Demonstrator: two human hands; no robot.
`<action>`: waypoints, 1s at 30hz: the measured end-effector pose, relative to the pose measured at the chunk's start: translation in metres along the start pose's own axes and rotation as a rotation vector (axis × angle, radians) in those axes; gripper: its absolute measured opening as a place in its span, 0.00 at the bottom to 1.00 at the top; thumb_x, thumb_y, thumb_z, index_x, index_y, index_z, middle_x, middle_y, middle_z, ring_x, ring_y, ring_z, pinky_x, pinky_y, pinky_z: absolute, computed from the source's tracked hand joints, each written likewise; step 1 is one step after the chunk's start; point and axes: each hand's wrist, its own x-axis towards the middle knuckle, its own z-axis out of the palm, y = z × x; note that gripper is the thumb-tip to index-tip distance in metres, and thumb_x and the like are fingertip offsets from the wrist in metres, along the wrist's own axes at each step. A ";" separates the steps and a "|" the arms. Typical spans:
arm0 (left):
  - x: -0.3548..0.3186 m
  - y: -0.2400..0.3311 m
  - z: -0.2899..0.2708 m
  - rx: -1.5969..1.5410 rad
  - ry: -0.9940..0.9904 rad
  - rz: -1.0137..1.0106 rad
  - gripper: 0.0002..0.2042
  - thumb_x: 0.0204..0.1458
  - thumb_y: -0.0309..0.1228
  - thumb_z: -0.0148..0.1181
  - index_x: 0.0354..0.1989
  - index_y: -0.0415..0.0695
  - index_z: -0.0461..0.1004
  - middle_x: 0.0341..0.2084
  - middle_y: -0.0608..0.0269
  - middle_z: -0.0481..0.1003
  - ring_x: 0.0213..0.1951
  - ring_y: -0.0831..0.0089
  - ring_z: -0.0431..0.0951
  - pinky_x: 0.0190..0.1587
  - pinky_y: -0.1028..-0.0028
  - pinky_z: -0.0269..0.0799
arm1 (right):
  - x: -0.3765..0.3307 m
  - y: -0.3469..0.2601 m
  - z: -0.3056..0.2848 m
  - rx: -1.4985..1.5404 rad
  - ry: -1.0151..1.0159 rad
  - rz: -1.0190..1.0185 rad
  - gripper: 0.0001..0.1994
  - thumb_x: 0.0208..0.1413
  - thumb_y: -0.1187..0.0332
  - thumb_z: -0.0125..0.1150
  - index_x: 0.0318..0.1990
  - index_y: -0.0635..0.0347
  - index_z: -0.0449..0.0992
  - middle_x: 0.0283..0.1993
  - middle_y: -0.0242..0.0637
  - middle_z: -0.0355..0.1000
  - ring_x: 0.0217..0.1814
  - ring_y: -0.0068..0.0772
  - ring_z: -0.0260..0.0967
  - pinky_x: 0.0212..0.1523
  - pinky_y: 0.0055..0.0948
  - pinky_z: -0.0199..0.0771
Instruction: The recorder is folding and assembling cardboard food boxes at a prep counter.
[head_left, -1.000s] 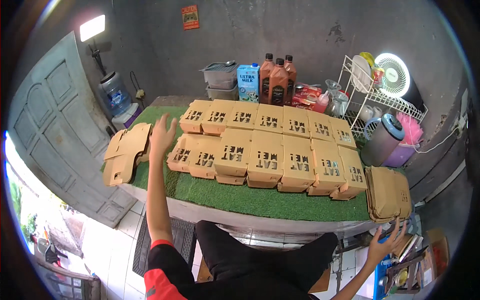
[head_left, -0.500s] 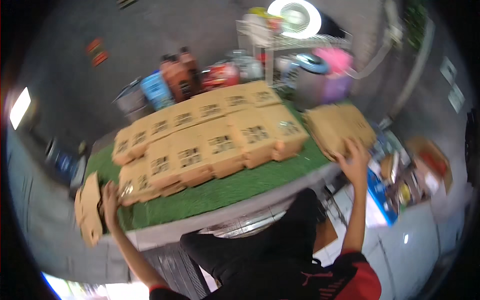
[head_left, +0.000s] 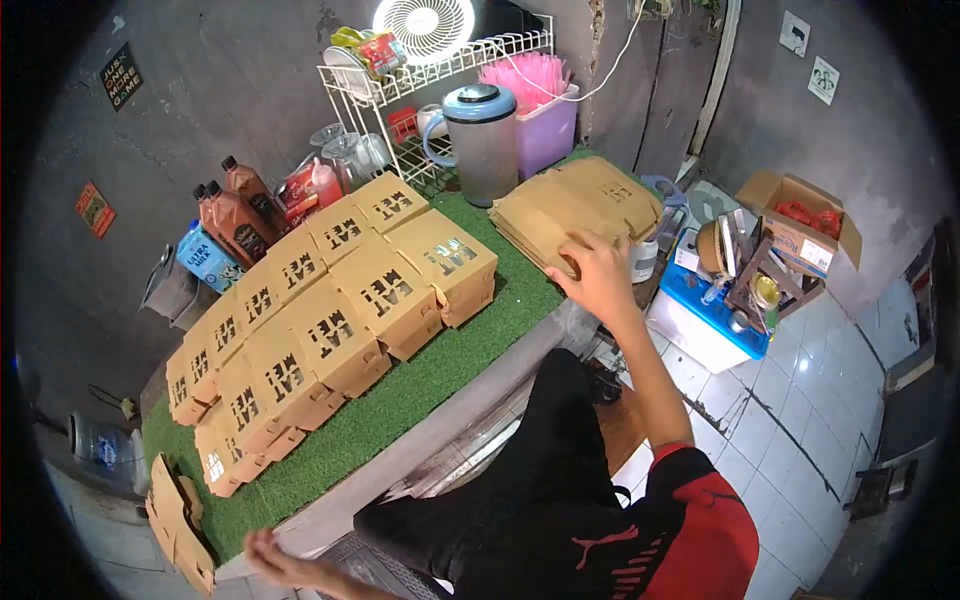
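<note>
My right hand (head_left: 597, 275) reaches to the stack of flat-folded brown cardboard boxes (head_left: 545, 215) on the right of the counter. Its fingers are bent over the stack's near edge, with the thumb low at that edge. My left hand (head_left: 280, 562) is near the counter's front left edge, fingers loosely bent and apart, holding nothing. Close to it, a few loose flat cardboard boxes (head_left: 172, 515) lean at the counter's left end. Two rows of made-up brown cardboard boxes (head_left: 335, 325) with dark printing stand between the hands.
Green artificial turf (head_left: 425, 372) covers the counter. Behind the boxes stand brown bottles (head_left: 235, 222), a blue carton (head_left: 208, 258), a blue-lidded jug (head_left: 482, 145), a purple bin (head_left: 548, 125) of pink straws and a white wire rack (head_left: 390, 95) with a fan. A loaded blue-lidded tub (head_left: 705, 325) is on the floor at right.
My view has turned right. My left hand has come away from the loose flat boxes at the left end. My right hand stays at the flat stack, its fingers now curled at its edge.
</note>
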 end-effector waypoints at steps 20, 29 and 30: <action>-0.156 0.056 0.070 -0.314 -1.464 0.024 0.13 0.53 0.21 0.61 0.48 0.34 0.76 0.34 0.53 0.81 0.38 0.66 0.83 0.44 0.71 0.76 | 0.017 -0.021 0.005 -0.236 -0.203 0.013 0.08 0.52 0.68 0.60 0.38 0.60 0.75 0.28 0.43 0.77 0.33 0.49 0.77 0.65 0.69 0.49; -0.141 0.051 0.067 -0.348 -1.400 -0.104 0.10 0.57 0.22 0.58 0.45 0.34 0.78 0.34 0.53 0.82 0.38 0.68 0.83 0.43 0.72 0.75 | 0.039 -0.013 -0.016 -0.323 -0.089 -0.329 0.11 0.48 0.72 0.60 0.40 0.63 0.74 0.33 0.41 0.74 0.37 0.42 0.76 0.51 0.44 0.72; -0.140 0.052 0.065 -0.330 -1.403 -0.097 0.09 0.57 0.23 0.58 0.44 0.34 0.78 0.34 0.53 0.82 0.38 0.68 0.83 0.43 0.72 0.75 | 0.042 -0.008 -0.016 -0.391 -0.115 -0.361 0.10 0.47 0.73 0.59 0.38 0.63 0.75 0.35 0.41 0.72 0.38 0.41 0.75 0.46 0.42 0.74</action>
